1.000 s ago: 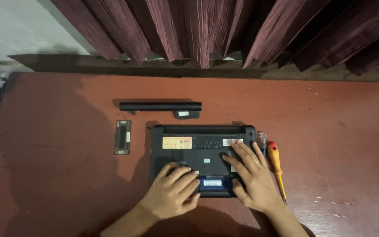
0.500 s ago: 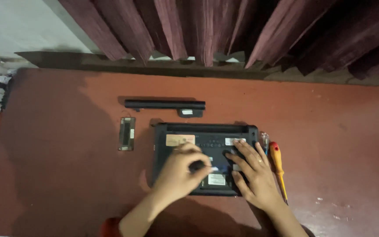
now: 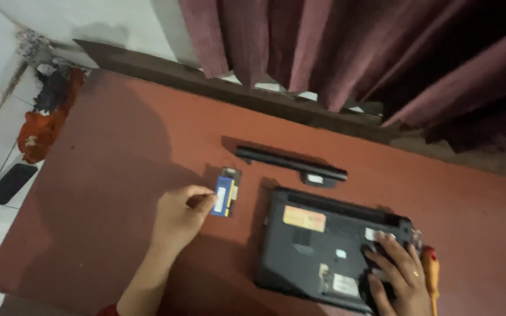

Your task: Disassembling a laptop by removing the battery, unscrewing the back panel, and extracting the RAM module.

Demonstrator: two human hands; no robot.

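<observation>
A black laptop (image 3: 323, 246) lies upside down on the reddish table (image 3: 112, 175), its underside showing a few stickers. My right hand (image 3: 396, 272) rests flat on the laptop's right part, fingers spread. My left hand (image 3: 180, 216) is left of the laptop and pinches a small blue flat module (image 3: 222, 198) by its edge. The module is held just over a small dark cover plate (image 3: 233, 177) lying on the table. A long black battery bar (image 3: 291, 164) lies beyond the laptop.
A screwdriver with an orange and red handle (image 3: 431, 272) lies at the laptop's right edge. Dark red curtains (image 3: 335, 52) hang behind the table. On the floor to the left are an orange and black heap (image 3: 39, 126) and a dark flat object (image 3: 8, 182).
My left hand has left the laptop's underside and moved left to the cover plate, now holding the blue module. The right hand stays on the laptop. The view has swung left.
</observation>
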